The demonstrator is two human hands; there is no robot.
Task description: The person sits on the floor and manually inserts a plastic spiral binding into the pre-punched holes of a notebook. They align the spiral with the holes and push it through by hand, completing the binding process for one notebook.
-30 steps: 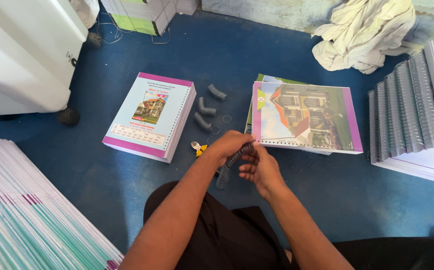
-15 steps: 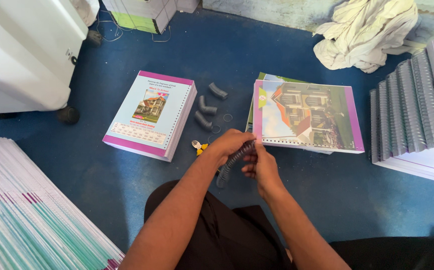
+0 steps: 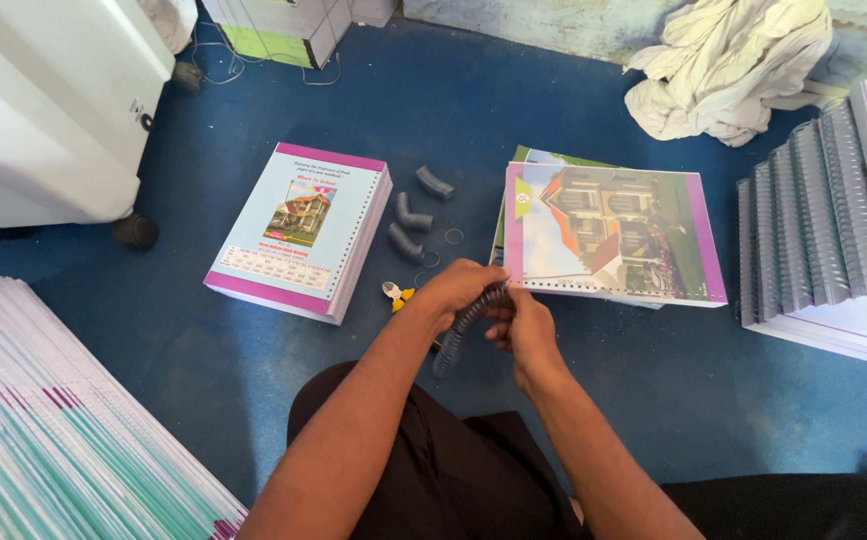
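Left hand (image 3: 451, 296) and right hand (image 3: 527, 330) together in front of the lap, both closed around a dark spiral binding coil (image 3: 462, 330); fingers curled tight, upper end pinched between them, lower end hanging free toward the knee. Coil held just at the near punched edge of the booklet stack (image 3: 609, 232) with the house picture on its cover, lying on the blue floor (image 3: 474, 110). To the left, a second punched stack (image 3: 304, 228); between the two stacks, three short coil pieces (image 3: 409, 218) and loose rings. Small yellow-handled cutter (image 3: 397, 294) on the floor, just beside the left wrist. More bound booklets (image 3: 834, 210) stacked at right, loose sheets (image 3: 44, 430) fanned at lower left, crumpled cloth (image 3: 729, 65) at the back. Risks, as judged: coil tip missing a hole or catching a page edge if fed at an angle; stack sheets shifting out of register; free end of coil springing loose from a slack pinch.
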